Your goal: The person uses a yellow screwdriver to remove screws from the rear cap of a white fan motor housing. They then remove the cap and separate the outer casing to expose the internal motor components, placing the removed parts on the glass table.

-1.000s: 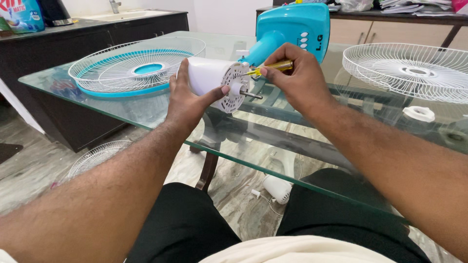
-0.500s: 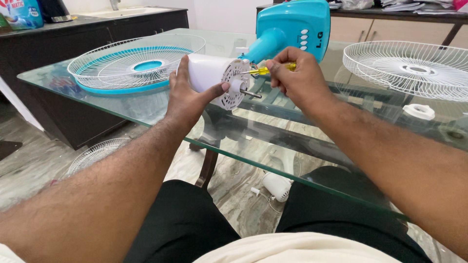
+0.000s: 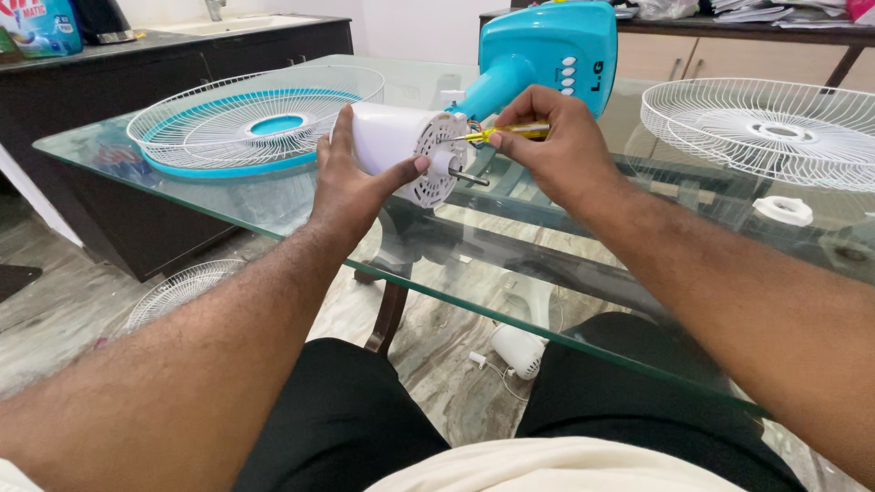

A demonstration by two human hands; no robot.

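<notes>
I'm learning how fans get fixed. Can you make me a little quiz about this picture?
1. True or false: the left hand grips the white motor.
2. What does the right hand hold? A) a spoon B) a yellow screwdriver C) a cup
3. Fill in: the two white grilles lie on the ____ table.

Key
1. True. The thumb presses near the vented face, by the shaft.
2. B. The screwdriver tip meets the motor's face.
3. Glass. One grille lies left, the other grille right, on the table.
</notes>
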